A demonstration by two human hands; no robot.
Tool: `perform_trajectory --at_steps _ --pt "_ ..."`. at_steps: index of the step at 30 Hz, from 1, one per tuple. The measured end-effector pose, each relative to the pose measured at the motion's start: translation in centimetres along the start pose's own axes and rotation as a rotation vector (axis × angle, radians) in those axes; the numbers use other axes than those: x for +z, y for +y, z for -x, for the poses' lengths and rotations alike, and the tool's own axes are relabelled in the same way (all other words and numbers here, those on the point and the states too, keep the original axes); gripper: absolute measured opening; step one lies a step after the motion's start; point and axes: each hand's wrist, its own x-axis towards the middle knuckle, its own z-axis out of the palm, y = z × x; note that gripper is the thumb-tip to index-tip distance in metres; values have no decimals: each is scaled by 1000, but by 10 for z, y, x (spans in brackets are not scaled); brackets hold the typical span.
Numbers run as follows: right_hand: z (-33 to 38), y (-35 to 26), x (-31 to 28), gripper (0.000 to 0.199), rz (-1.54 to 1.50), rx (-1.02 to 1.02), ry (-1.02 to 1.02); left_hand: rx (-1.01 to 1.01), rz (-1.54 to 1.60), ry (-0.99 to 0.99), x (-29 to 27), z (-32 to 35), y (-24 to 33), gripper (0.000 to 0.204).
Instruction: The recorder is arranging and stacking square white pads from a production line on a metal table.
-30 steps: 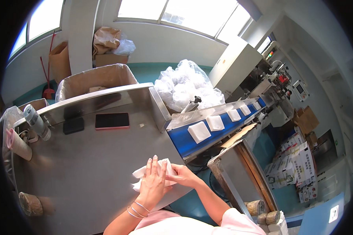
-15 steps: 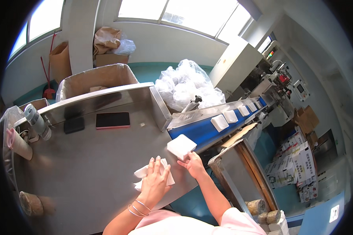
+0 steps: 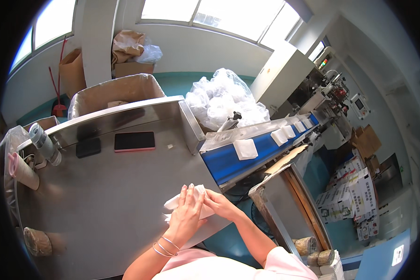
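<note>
A small stack of white folded napkins (image 3: 172, 202) sits near the front edge of the steel table (image 3: 121, 200), mostly covered by my hands. My left hand (image 3: 186, 212) lies over it, fingers stretched out flat across the top. At the stack's right side, my right hand (image 3: 220, 205) has its fingers closed on the napkins, its thumb partly hidden. Similar white napkin stacks ride spaced apart on the blue conveyor belt (image 3: 224, 173); the closest napkin stack (image 3: 245, 149) is a short way past the belt's near end.
A dark phone (image 3: 134, 141), a black case (image 3: 88, 148), a bottle (image 3: 45, 144) and a pink-handled cup (image 3: 24, 172) stand toward the table's left and back. A brown roll (image 3: 38, 241) is front left. Clear plastic bags (image 3: 221, 100) pile behind the belt; a steel-topped cart (image 3: 289, 205) is right.
My right hand has drawn a napkin stack off the belt's end leftward, to the napkins under my left hand. The stacks on the belt have moved nearer.
</note>
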Motion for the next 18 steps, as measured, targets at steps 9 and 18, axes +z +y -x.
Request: perform_trajectory --at_steps 9,18 --pt "1 -9 -1 38 244 9 15 14 10 -25 3 1 -4 79" --pt "0 -11 -2 54 -444 285 151 -261 437 152 2 44 -28 103"
